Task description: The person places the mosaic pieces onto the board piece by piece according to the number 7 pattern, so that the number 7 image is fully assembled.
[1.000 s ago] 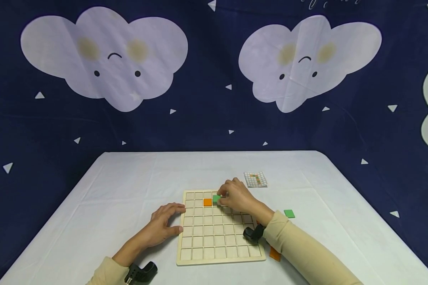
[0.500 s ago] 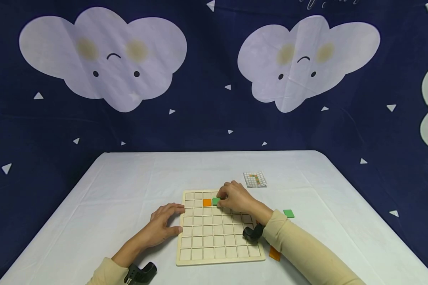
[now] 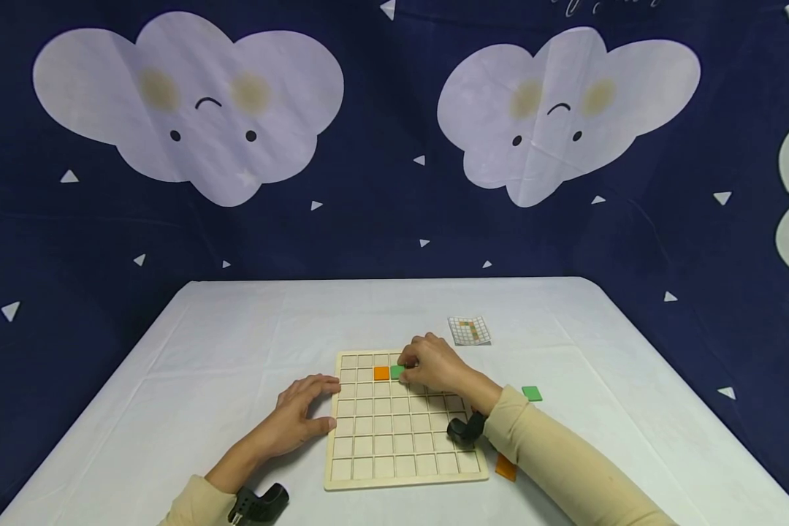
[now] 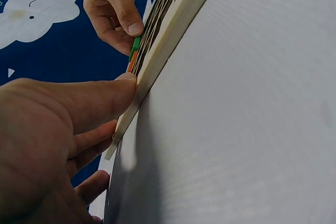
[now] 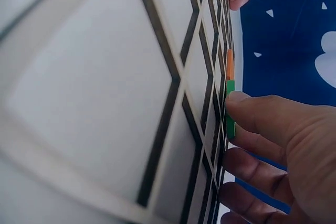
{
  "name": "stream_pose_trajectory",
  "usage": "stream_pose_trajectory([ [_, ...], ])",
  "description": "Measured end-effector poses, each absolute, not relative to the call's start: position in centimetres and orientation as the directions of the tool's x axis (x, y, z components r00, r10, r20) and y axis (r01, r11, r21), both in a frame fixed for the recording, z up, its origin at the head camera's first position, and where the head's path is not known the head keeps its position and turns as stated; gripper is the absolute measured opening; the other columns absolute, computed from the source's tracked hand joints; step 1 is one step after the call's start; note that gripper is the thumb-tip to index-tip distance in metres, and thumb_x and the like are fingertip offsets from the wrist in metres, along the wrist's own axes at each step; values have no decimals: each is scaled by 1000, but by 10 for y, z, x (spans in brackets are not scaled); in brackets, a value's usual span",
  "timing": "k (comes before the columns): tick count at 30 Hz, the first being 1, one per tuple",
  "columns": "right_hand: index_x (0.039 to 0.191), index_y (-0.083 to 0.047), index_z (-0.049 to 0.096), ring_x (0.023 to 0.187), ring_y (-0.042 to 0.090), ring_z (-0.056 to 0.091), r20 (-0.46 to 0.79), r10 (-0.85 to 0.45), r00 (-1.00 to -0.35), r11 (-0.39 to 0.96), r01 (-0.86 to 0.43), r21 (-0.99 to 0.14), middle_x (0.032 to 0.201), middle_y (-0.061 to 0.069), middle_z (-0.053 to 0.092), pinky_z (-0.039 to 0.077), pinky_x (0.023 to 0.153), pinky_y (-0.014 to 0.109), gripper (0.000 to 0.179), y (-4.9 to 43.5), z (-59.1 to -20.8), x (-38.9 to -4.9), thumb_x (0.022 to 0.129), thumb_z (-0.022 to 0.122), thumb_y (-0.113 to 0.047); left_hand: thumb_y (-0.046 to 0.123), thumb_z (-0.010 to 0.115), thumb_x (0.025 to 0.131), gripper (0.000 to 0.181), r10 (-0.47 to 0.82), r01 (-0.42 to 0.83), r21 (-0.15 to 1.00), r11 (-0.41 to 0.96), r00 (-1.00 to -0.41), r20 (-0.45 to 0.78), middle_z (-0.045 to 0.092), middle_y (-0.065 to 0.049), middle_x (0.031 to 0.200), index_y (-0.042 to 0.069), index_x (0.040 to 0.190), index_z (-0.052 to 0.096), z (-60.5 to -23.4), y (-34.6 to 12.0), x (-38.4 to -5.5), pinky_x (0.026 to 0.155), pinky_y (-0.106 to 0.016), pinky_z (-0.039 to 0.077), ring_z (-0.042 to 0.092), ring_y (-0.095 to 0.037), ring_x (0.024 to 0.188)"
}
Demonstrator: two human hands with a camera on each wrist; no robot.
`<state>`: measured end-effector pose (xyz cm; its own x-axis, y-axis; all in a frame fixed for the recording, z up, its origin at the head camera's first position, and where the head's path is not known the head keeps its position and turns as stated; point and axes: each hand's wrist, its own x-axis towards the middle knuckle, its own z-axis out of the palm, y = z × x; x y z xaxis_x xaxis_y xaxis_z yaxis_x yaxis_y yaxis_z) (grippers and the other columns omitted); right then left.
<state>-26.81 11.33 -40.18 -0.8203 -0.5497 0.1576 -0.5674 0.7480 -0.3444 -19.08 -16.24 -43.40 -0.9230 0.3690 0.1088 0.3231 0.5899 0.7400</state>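
Observation:
A wooden grid board [image 3: 361, 483] lies on the white table. My left hand [image 3: 294, 415] rests at the board's left edge, its fingers extended and the thumb [image 4: 102, 98] touching the rim in the left wrist view. An orange square tile [image 3: 381, 373] sits in a cell of the second row. Beside it, on its right, my right hand [image 3: 434, 363] pinches a green square tile [image 3: 397, 372] between thumb and fingers. The right wrist view shows the thumb on the green tile [image 5: 230, 121], right next to the orange tile [image 5: 230, 64], low at the board's surface.
A small pattern card [image 3: 470, 332] with a printed grid lies behind the board, to the right. Another green tile [image 3: 532, 394] is on the table at right. An orange tile [image 3: 506, 468] lies partly under the right sleeve [image 3: 565, 460].
The right hand has lowered slightly, and the green tile has come down level beside the orange one. The left hand stays at the board's edge.

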Motion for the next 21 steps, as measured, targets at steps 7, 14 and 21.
stream_pose_trajectory([
  [7, 92, -17, 74, 74, 10, 45, 158, -553, -818, 754, -572, -323, 80, -5, 62, 35, 69, 28, 18, 112, -403, -269, 77, 76, -27, 17, 73, 79, 47, 366, 322, 735, 596, -924, 108, 48, -5, 139, 10, 123, 57, -434, -162, -191, 106, -55, 12, 32, -35, 135],
  [14, 93, -18, 75, 74, 10, 44, 154, -551, -820, 754, -568, -329, 81, -5, 62, 35, 69, 28, 18, 113, -403, -269, 77, 76, -28, 17, 73, 79, 47, 364, 318, 737, 596, -926, 105, 49, -5, 139, 11, 123, 57, -434, -162, -191, 105, -56, 12, 33, -34, 134],
  [21, 95, -17, 74, 77, 10, 46, 155, -534, -831, 758, -552, -348, 84, -4, 63, 37, 72, 30, 19, 114, -402, -267, 78, 76, -27, 18, 73, 79, 48, 364, 312, 741, 595, -926, 97, 48, -4, 139, 10, 124, 57, -434, -162, -191, 106, -55, 11, 32, -33, 134],
])
